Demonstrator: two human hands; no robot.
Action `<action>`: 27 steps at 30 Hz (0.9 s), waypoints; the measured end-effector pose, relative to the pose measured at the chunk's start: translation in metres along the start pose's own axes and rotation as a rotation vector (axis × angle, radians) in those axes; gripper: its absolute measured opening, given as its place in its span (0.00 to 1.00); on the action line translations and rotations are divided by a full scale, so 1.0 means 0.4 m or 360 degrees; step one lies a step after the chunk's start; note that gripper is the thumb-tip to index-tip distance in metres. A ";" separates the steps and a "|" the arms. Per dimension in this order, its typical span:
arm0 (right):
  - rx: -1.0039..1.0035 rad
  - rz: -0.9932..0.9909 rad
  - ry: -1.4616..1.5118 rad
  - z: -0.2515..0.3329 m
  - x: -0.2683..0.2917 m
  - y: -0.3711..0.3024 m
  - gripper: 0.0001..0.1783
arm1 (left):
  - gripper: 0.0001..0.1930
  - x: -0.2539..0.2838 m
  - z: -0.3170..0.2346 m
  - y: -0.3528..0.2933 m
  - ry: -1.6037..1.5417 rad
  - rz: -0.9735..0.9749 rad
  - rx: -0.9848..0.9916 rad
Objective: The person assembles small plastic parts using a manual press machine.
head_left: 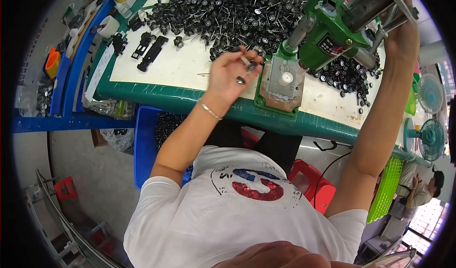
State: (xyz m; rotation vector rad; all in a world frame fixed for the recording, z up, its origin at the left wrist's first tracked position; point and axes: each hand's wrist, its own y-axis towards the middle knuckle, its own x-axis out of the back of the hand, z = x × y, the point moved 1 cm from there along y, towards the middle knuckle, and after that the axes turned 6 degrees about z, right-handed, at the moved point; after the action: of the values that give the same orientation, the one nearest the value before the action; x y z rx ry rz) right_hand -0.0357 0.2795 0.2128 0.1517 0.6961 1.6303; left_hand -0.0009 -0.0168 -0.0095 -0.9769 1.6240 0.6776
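My left hand (230,75) is turned palm up just left of the press base, its fingers curled. Between the fingertips is a small black toy wheel (252,65) with a short metal axle, and a second wheel (241,81) lies against the palm. The green hand press (327,42) stands over its base plate (284,82), which carries a round white piece (286,79). My right hand (403,33) is raised at the press's metal lever (396,23), closed around it as far as I can see; its fingertips are partly hidden.
A big heap of black wheels and axles (232,14) covers the table's far side; more loose wheels (342,75) lie right of the press. Black toy chassis (152,53) rest at left. A blue bin (147,144) is below the table edge. Green fans (431,139) stand at right.
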 end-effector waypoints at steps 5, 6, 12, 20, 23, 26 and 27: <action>0.0164 -0.0736 -0.0428 -0.049 0.064 -0.174 0.15 | 0.07 -0.001 -0.084 -0.033 0.0691 -0.0164 -0.0051; 0.0072 -0.0788 -0.0489 -0.078 0.076 -0.209 0.15 | 0.07 -0.007 -0.090 -0.034 0.0694 -0.0177 -0.0051; -0.0630 -0.0577 -0.1086 -0.207 0.150 -0.419 0.12 | 0.12 -0.059 -0.057 0.020 0.2157 -0.0290 0.0077; -0.0615 -0.0027 -0.1805 -0.324 0.073 -0.471 0.11 | 0.08 -0.062 -0.010 0.047 0.4239 -0.0037 -0.0282; -0.0509 0.0061 -0.2189 -0.351 0.056 -0.458 0.11 | 0.07 -0.068 0.002 0.059 0.4383 0.0069 -0.0331; -0.0403 0.0079 -0.2440 -0.372 0.053 -0.453 0.09 | 0.07 -0.095 -0.019 0.061 0.3889 -0.0007 -0.0039; -0.0393 0.0079 -0.2435 -0.375 0.053 -0.451 0.09 | 0.07 -0.094 -0.028 0.059 0.3896 -0.0014 -0.0046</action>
State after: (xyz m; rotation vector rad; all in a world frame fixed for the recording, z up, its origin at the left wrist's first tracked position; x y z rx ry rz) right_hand 0.0428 0.2509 -0.0073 1.0796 -0.6782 1.1599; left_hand -0.0233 -0.0048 0.0285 -1.9214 3.3809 -1.3113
